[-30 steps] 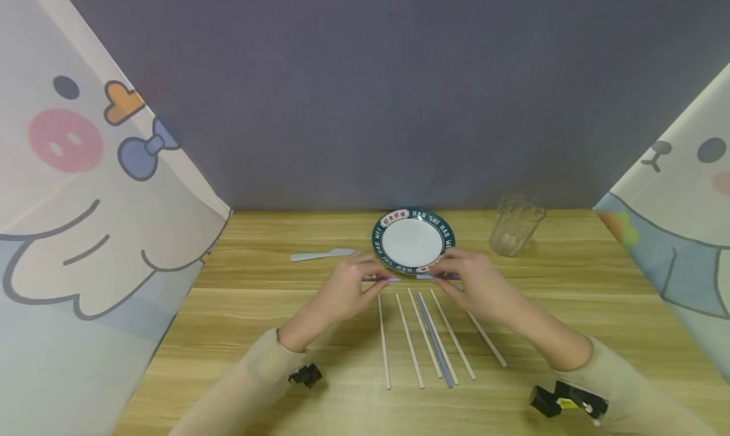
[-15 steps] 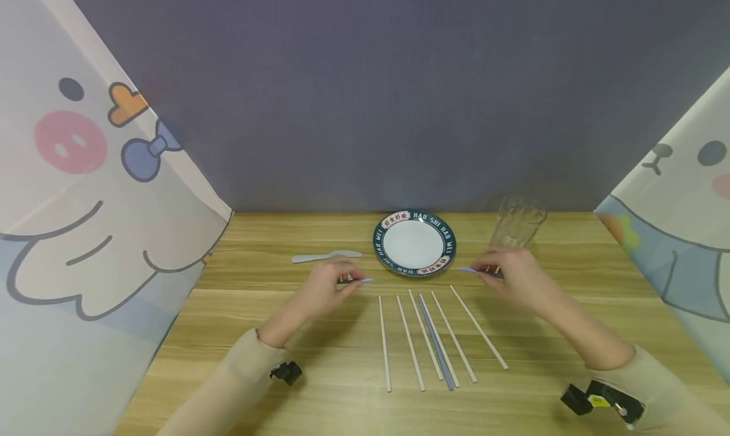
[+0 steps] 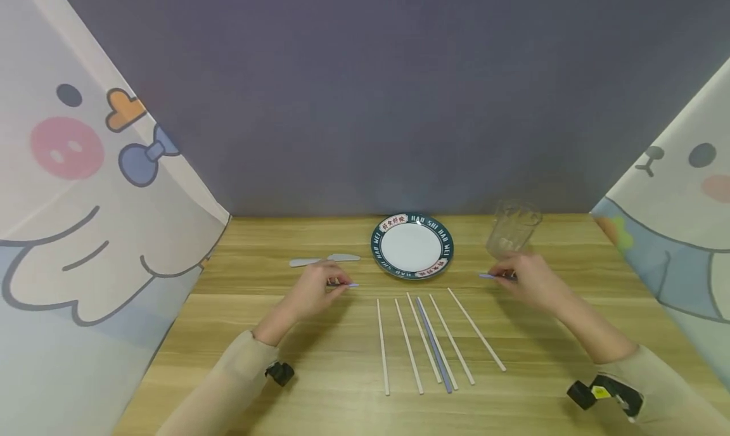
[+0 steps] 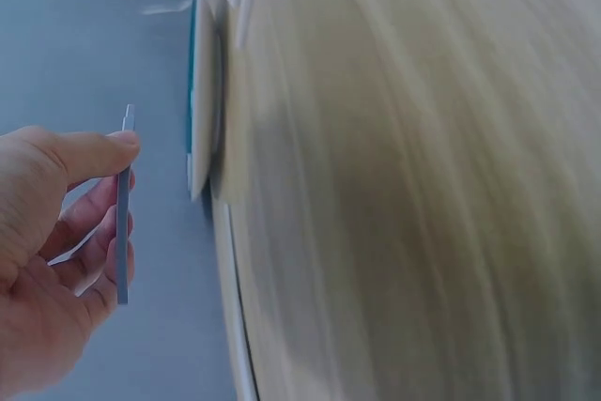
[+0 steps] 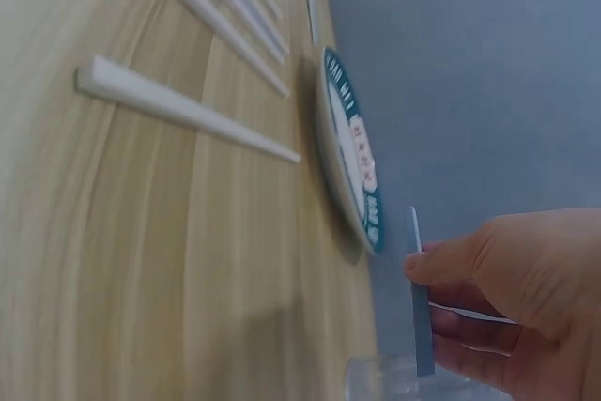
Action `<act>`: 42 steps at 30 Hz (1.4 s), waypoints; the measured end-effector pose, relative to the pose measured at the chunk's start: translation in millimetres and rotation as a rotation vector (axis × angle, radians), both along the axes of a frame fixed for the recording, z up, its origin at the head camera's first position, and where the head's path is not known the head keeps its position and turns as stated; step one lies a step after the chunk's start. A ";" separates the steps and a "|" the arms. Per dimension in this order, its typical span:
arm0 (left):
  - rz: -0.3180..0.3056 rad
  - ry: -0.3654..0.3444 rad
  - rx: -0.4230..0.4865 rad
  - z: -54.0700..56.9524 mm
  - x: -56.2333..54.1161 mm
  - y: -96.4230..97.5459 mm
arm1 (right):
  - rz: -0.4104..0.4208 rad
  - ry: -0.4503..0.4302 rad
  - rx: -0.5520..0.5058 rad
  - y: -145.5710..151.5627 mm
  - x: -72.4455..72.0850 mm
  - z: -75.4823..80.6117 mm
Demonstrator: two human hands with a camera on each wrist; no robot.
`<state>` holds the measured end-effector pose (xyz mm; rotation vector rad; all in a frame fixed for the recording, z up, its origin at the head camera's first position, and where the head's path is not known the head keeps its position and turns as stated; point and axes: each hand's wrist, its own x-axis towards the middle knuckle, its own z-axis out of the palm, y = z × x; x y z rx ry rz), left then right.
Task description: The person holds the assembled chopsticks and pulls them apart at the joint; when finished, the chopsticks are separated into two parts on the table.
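Nearest are the pale sleeves (image 3: 228,379), each with a small black device at its wrist. Beyond the cuffs, six white sticks (image 3: 383,347) and one blue stick (image 3: 436,355) lie on the wood-grain surface (image 3: 342,372), slightly fanned and running away from the person; the blue one is between the third and fourth white ones from the left.

Past their far ends, the left hand (image 3: 312,289) has its grip pinching a thin blue-grey strip (image 4: 122,223) between thumb and fingers, left of the sticks. The right hand (image 3: 530,282) likewise pinches a second strip (image 5: 423,326), right of the plate. In the head view, each strip's bluish tip points inward, the two well apart.

A pale knife (image 3: 344,257) lies just beyond the left hand. The round plate (image 3: 412,246), green-rimmed with lettering, sits between the hands and slightly farther back, while a clear glass (image 3: 513,228) stands just behind the right hand.

Farthest is a plain grey backdrop (image 3: 365,94), flanked by cartoon-printed panels (image 3: 68,233).
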<state>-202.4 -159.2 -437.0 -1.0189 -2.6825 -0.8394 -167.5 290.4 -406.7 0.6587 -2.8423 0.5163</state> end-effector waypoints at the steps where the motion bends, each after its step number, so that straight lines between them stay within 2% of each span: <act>1: 0.002 -0.005 -0.006 -0.9 -1.1 -0.2 | -0.003 -0.005 0.002 1.9 -0.8 -1.8; 10: 0.029 -0.063 -0.038 -13.1 -10.8 -4.4 | -0.007 -0.012 0.019 13.8 -7.2 -17.3; 19: 0.041 -0.101 -0.077 -21.7 -17.0 -7.2 | -0.012 -0.058 0.011 16.7 -8.3 -24.6; 28: 0.025 -0.107 -0.068 -27.4 -22.0 -8.8 | -0.017 -0.094 0.006 17.2 -5.3 -33.0; 33: 0.019 -0.132 -0.086 -27.6 -18.8 -9.4 | -0.011 -0.119 0.001 17.9 -3.5 -38.5; 38: -0.034 -0.165 -0.097 -29.7 -16.4 -12.7 | -0.008 -0.103 0.010 17.6 -1.4 -46.9; 42: -0.050 -0.183 -0.085 -32.0 -18.8 -15.3 | -0.016 -0.047 0.030 8.5 -1.6 -45.5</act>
